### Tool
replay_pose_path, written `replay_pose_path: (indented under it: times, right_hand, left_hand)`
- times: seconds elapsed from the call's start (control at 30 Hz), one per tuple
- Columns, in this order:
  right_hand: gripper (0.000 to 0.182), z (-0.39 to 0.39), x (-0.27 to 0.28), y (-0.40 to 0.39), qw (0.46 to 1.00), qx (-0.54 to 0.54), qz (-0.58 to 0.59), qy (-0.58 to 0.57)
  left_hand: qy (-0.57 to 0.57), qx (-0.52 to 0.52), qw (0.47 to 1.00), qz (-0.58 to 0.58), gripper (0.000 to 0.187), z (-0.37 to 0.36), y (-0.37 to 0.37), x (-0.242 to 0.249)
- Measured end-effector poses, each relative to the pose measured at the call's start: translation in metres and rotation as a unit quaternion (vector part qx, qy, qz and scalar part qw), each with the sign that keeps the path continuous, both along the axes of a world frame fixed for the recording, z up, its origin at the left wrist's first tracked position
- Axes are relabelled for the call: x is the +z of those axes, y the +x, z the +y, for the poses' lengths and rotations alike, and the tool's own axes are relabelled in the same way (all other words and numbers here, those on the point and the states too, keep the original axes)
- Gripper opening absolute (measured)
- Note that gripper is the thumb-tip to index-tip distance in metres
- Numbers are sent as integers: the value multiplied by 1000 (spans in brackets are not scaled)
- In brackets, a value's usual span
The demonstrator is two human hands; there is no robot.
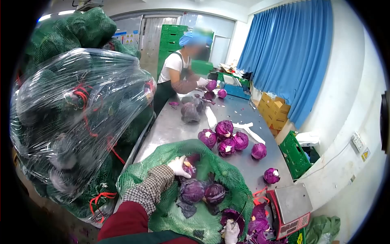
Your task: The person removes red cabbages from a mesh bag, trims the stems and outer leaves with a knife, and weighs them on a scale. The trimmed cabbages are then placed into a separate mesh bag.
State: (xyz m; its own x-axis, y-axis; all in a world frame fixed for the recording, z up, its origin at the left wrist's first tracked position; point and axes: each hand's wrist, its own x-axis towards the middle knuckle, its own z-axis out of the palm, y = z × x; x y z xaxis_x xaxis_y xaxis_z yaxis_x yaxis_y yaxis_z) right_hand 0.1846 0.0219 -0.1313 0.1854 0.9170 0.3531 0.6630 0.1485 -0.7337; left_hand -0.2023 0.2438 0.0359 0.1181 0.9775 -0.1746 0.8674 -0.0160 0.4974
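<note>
My left hand, in a white glove, is closed on a red cabbage inside an opened green mesh bag. Two more red cabbages with dull outer leaves, one and another, lie in the bag just below that hand. At the bottom edge, my gloved right hand is closed around what looks like a thin knife, seen nearly edge-on. Loose purple cabbage leaves lie directly behind the right hand.
Several trimmed cabbages sit on the metal table. A scale stands at right, beside discarded leaves. Plastic-wrapped mesh sacks are piled at left. Across the table, a person in a blue cap handles a cabbage.
</note>
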Motion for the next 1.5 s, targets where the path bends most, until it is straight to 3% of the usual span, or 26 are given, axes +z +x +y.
replay_pose_path:
  times: [0.07, 0.1, 0.2, 0.23, 0.27, 0.33, 0.43, 0.53, 0.57, 0.6, 0.7, 0.73, 0.8, 0.83, 0.87, 0.9, 0.93, 1.0, 1.07, 1.17, 1.23, 1.3, 1.37, 1.4, 1.47, 1.5]
  right_hand:
    - [26, -11, 34, -18, 968, -26, 217, -122]
    - [26, -18, 77, -31, 992, -20, 115, -52]
    - [17, -18, 67, -23, 965, -18, 182, -189]
    - [26, -16, 22, -8, 985, 26, -169, 24]
    - [39, -15, 10, -3, 983, 42, -178, -12]
    - [33, -15, 14, -4, 986, 35, -161, -39]
    - [31, -13, 26, -10, 960, -1, 197, -197]
    - [31, -13, 22, -13, 999, 1, 2, -39]
    - [34, -11, 22, -12, 964, -6, -231, 129]
    - [38, -11, 18, -10, 986, 31, -155, 49]
    - [43, -13, 17, -11, 990, 24, -137, 28]
    - [44, -12, 6, -7, 990, 26, -140, 3]
    - [52, -5, -14, -2, 976, 35, -199, 79]
    - [38, -5, -24, 0, 999, 17, -47, 19]
    - [26, -2, -17, -5, 993, 1, 110, -35]
    - [19, 0, -6, -10, 960, -11, 265, -88]
    - [18, -11, 35, -21, 964, -16, 249, -89]
    - [18, -17, 34, -22, 942, -15, 324, -92]
    - [12, -39, 49, -21, 966, -8, 248, -73]
    - [20, -64, 75, -21, 991, -13, 99, 86]
    - [33, -89, 148, -36, 928, -15, 373, 15]
    - [45, -97, 139, -29, 975, 1, 212, 65]
    - [50, -107, 168, -45, 933, -4, 358, 41]
    - [51, -115, 169, -46, 941, -23, 331, -62]
    - [49, -123, 137, -54, 916, -73, 390, -66]
    - [49, -125, 114, -59, 847, -97, 519, -63]
  left_hand:
    - [-13, -21, 999, -30, 124, 9, -18, -6]
    - [-25, -24, 999, -41, 123, 11, -23, -4]
    - [-40, -26, 997, -55, 120, 19, -28, -1]
    - [-56, -37, 993, -95, 120, 22, -30, -4]
    - [-71, -45, 987, -135, 120, 26, -35, -8]
    - [-103, -38, 968, -224, 124, 37, -42, -27]
    - [-81, -27, 969, -231, 121, 36, -40, -28]
    - [-47, 0, 967, -249, 112, 27, -36, -21]
    - [-47, 9, 963, -264, 109, 23, -34, -18]
    - [-47, 18, 959, -279, 106, 19, -33, -15]
    - [-51, 53, 939, -337, 99, 24, -36, -35]
    - [-46, 63, 937, -341, 84, 27, -40, -39]
    - [-65, 86, 877, -468, 68, -13, -31, 10]
    - [-51, 27, 825, -562, 54, -5, -42, -8]
    - [-32, 64, 778, -624, 58, -16, -39, -4]
    - [-23, -4, 713, -701, 62, -20, -35, -4]
    - [-21, -65, 634, -770, 66, -27, -31, -1]
    - [-24, -55, 515, -855, 73, -57, -11, 4]
    - [33, -41, 493, -868, 73, -77, 14, 19]
    - [-60, -97, 561, -820, 73, -111, 46, 35]
    - [-246, -141, 627, -726, 64, -143, 86, 77]
    - [-389, -212, 653, -614, 54, -131, 116, 40]
    - [-340, -274, 749, -498, 46, -137, 159, 7]
    - [-332, -299, 788, -424, 61, -141, 178, 5]
    - [-227, -337, 877, -257, 62, -139, 207, -22]
    - [-221, -275, 894, -277, 64, -144, 217, -16]
